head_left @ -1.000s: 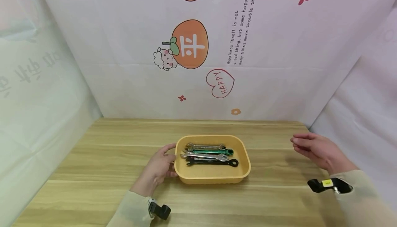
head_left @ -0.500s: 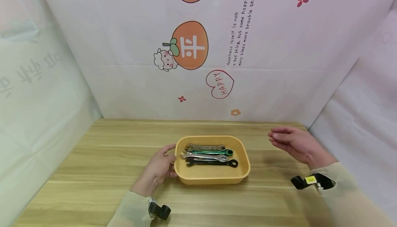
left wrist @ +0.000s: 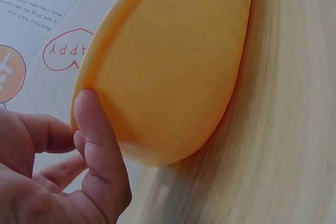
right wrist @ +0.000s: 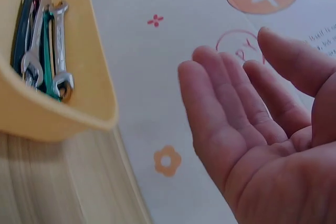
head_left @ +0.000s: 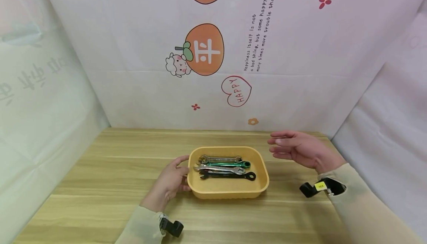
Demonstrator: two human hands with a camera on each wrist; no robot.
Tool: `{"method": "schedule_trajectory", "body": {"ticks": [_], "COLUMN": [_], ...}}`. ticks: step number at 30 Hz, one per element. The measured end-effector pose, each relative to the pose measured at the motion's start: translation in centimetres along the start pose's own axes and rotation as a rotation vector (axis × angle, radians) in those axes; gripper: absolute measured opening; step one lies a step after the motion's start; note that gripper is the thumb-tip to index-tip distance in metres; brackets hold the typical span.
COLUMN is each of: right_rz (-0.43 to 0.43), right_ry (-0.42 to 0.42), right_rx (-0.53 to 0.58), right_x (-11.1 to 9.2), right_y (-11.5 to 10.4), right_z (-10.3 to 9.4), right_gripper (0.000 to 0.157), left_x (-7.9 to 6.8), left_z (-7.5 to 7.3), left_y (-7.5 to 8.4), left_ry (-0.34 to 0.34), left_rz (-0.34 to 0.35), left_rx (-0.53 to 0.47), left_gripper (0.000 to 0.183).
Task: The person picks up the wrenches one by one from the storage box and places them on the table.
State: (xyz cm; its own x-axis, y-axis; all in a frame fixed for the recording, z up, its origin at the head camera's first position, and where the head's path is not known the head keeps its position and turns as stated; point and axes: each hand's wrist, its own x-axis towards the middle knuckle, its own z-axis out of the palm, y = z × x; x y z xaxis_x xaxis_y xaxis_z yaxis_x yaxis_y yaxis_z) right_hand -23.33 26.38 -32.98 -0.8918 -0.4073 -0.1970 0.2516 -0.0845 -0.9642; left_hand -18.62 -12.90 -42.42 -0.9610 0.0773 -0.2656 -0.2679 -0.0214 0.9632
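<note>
A yellow plastic bin stands on the wooden table, holding several wrenches piled side by side. A black ratcheting combination wrench lies nearest, a silver wrench crosses the pile, then come a green ratcheting wrench and a chrome open-end wrench at the back. My left hand holds the bin's left end; in the left wrist view its thumb presses the outer wall under the rim. My right hand hovers right of the bin, fingers spread and slightly bent, nothing in it.
Behind the wood-grain table hangs a white printed cloth, with more cloth at both sides. Each wrist carries a small black camera, such as the left wrist camera.
My right hand has moved left toward the bin, and its fingers have spread apart. My left hand, the bin and the wrenches stay where they were.
</note>
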Motion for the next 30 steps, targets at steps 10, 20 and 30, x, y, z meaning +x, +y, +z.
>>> {"method": "schedule_trajectory", "body": {"ticks": [10, 20, 30], "right_rz": [0.083, 0.170, 0.185], "right_ry": [-0.010, -0.178, -0.293], "right_rx": [-0.016, -0.149, -0.475], "right_x": [2.4, 6.4, 10.1], "right_y": [-0.8, -0.2, 1.5], "right_z": [3.8, 6.0, 7.5], "right_gripper": [0.061, 0.051, 0.052], "left_x": [0.1, 0.1, 0.2], "left_z": [0.0, 0.0, -0.1], "left_y": [-0.2, -0.1, -0.2], "left_ry": [-0.004, -0.009, -0.009], "left_rz": [-0.007, -0.004, 0.001], "left_rx": [-0.003, -0.005, 0.001], "left_gripper": [0.048, 0.048, 0.048]}}
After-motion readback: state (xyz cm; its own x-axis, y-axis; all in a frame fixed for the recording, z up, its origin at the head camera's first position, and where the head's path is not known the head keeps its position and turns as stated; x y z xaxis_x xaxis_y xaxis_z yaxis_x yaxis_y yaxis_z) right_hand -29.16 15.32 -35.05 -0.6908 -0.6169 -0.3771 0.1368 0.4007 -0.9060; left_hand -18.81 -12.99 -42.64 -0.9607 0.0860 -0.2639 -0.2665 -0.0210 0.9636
